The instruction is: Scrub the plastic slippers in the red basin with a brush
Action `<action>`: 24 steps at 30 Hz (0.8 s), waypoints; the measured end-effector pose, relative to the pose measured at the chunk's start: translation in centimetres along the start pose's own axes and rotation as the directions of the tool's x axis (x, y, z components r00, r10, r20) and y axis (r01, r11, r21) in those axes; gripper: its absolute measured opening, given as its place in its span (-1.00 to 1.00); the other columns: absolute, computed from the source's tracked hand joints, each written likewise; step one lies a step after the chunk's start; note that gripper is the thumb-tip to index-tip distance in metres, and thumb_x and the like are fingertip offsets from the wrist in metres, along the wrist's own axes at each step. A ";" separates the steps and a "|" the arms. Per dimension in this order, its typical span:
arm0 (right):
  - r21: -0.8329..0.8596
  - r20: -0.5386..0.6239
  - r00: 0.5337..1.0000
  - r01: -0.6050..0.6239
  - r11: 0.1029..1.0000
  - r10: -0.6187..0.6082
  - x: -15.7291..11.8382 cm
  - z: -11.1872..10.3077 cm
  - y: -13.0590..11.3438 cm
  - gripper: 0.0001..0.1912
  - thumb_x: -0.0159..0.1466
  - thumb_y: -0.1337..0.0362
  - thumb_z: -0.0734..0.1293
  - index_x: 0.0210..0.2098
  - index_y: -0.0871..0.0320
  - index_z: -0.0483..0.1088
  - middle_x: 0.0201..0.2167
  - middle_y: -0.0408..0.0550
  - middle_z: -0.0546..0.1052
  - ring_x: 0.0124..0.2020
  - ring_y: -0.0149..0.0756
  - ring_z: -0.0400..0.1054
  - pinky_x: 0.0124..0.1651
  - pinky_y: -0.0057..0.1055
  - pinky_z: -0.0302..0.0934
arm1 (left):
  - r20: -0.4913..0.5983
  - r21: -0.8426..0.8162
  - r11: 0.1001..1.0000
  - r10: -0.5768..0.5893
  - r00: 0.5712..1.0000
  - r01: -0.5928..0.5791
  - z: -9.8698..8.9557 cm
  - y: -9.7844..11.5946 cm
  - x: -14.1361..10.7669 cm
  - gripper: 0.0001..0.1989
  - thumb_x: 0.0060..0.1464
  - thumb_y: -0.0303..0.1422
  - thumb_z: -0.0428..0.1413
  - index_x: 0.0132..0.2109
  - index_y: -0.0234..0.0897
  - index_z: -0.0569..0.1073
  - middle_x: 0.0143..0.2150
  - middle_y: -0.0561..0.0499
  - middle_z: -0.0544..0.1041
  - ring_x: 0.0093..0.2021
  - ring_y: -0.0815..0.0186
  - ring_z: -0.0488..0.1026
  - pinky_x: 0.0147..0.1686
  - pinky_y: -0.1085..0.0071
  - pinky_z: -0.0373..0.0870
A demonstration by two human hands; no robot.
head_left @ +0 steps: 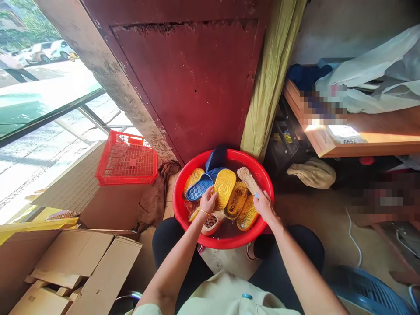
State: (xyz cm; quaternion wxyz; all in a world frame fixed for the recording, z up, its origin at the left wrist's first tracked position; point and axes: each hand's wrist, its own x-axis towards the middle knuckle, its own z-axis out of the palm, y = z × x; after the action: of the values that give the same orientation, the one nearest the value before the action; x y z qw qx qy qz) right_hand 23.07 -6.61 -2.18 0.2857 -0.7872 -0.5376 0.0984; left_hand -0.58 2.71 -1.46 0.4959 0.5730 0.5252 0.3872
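Note:
A red basin (181, 221) of dark water stands between my knees, with several slippers in it. My left hand (208, 201) is closed on the edge of a yellow slipper (225, 188), whose ridged sole faces up. In my right hand (263, 204) is a scrub brush (246, 178) with pale bristles, held at the basin's right side, apart from the slipper. A blue slipper (199, 188) lies left of the held one. More yellow slippers (237, 199) lie to its right, and a beige slipper (210, 224) sits close below my left hand.
A red door (187, 87) and a yellow-green curtain (274, 83) rise behind the basin. On the left are a red plastic crate (129, 159) and cardboard boxes (75, 249). A wooden table (331, 142) stands right, a blue fan (370, 291) at lower right.

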 end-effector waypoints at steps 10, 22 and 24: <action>0.066 0.062 0.989 -0.140 0.988 0.136 1.4 2.4 0.8 -0.36 0.27 0.31 0.18 0.35 0.20 0.24 -0.04 0.20 0.57 0.05 -0.01 0.44 0.12 -0.02 0.28 | 0.151 0.624 0.756 0.133 0.980 -0.199 3.7 1.5 -0.7 -0.18 0.07 -0.27 0.23 0.44 -0.15 0.13 0.50 -0.25 0.05 0.47 -0.11 -0.03 0.33 -0.12 0.02; 0.124 0.167 0.959 0.209 0.970 -0.228 -1.3 1.4 -7.3 -0.36 0.41 0.32 0.04 0.47 0.12 0.03 0.15 0.20 0.46 -0.02 -0.05 0.48 0.03 -0.16 0.41 | 0.169 -0.365 0.926 -0.031 0.985 0.092 0.6 2.3 1.6 -0.43 -0.03 0.06 0.24 -0.01 -0.26 0.48 -0.08 -0.07 0.60 -0.17 0.20 0.53 -0.11 0.28 0.48; 0.160 0.152 0.958 0.221 0.962 -0.245 -0.7 1.1 -7.3 -0.36 0.40 0.33 0.06 0.46 0.17 0.05 0.19 0.17 0.45 0.07 -0.07 0.44 0.12 -0.18 0.37 | 0.153 -0.356 0.926 -0.074 0.986 0.125 0.3 2.3 1.3 -0.41 -0.04 0.08 0.24 -0.01 -0.26 0.47 -0.14 -0.05 0.60 -0.21 0.22 0.53 -0.16 0.30 0.48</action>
State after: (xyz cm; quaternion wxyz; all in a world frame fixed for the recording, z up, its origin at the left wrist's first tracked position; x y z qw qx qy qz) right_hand 16.52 -4.99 0.91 0.3032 -0.6848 -0.6409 0.1687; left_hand 0.42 3.99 0.58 0.6473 0.4687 0.4374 0.4122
